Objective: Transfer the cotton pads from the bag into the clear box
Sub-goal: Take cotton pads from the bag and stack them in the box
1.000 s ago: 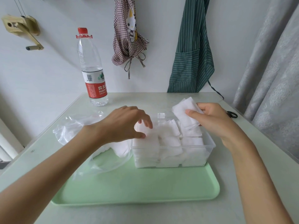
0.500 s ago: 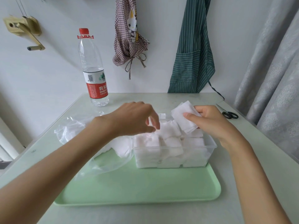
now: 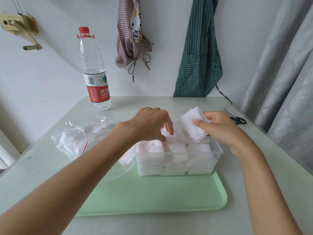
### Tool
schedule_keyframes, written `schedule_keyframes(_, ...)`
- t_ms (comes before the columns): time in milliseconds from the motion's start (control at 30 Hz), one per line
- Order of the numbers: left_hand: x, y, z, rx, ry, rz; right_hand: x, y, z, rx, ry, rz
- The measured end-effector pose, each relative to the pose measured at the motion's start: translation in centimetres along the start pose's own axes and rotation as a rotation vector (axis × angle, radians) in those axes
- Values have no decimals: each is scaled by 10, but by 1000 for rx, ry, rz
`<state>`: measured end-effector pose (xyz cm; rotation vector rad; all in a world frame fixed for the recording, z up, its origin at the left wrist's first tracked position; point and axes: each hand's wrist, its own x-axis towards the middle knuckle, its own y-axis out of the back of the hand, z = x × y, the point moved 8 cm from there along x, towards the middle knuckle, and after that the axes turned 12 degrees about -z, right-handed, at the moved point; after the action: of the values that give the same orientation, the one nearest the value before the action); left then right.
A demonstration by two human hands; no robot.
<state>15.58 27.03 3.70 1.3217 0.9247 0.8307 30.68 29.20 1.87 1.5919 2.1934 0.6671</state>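
- A pale green tray (image 3: 152,197) lies nearest on the light table (image 3: 245,167), its long edge toward the viewer.
- The clear box (image 3: 179,164) stands on the far part of the tray, packed with white cotton pads (image 3: 176,148) that rise to about its rim.
- Just left of the box, the clear plastic bag (image 3: 76,138) lies crumpled, partly on the tray and partly on the table, with some white pads showing inside it.
- The left hand (image 3: 150,124) hovers over the box's left half, fingers curled downward, fingertips touching the top pads; whether it pinches one cannot be told.
- The right hand (image 3: 218,126) is above the box's far right corner and grips a small stack of pads (image 3: 193,122), thumb on the front face and fingers behind, the stack tilted.
- Farther right on the table, black-handled scissors (image 3: 237,118) lie near the edge.
- A water bottle (image 3: 94,73) with a red cap and red label stands upright at the table's far left.
- On the wall behind hang a checked cloth (image 3: 132,38) and a green striped apron (image 3: 199,53); a grey curtain (image 3: 288,73) hangs at the right.
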Motion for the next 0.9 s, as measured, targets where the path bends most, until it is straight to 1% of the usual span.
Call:
schedule_keyframes(67,4,-7,3,59,-10,-14,-1,-1,0,7,-10,-6)
schedule_keyframes(133,6,-17,5,104,-23,-66,-2,-2,2,12,-27,-20)
schedule_keyframes(200,5,-20,1,35,-5,-109,-4,-2,1,35,-37,-49)
schedule_keyframes(233,3,-16,-5,-69,13,-101,-5,-3,1,55,-44,-70)
schedule_keyframes(267,1,-11,-9,-233,21,-71,-7,-5,1,75,-52,-95)
schedule_keyframes(333,-3,2,-14,-641,-8,-5,-10,-11,-2,117,-56,-160)
schedule_keyframes(367,-4,5,-12,-786,-25,-9,-11,-16,-4,131,-53,-206)
schedule_keyframes(400,-4,7,-9,-842,-31,-42,-12,-21,-6,132,-51,-253)
schedule_keyframes(467,-3,7,-3,-784,-35,-97,-13,-31,-9,108,-55,-325)
schedule_keyframes(533,-3,8,-3,-685,-39,-60,-13,-37,-9,99,-64,-359)
schedule_keyframes(633,-6,1,-11,-673,19,-46,-14,-36,-5,154,-81,-373)
schedule_keyframes(767,-13,-16,-23,-629,164,-44,-11,-28,4,246,-123,-269)
schedule_keyframes(833,-15,-22,-28,-572,232,-47,-8,-27,9,237,-160,-204)
schedule_keyframes(900,-16,-26,-30,-522,284,-65,-8,-29,12,201,-190,-189)
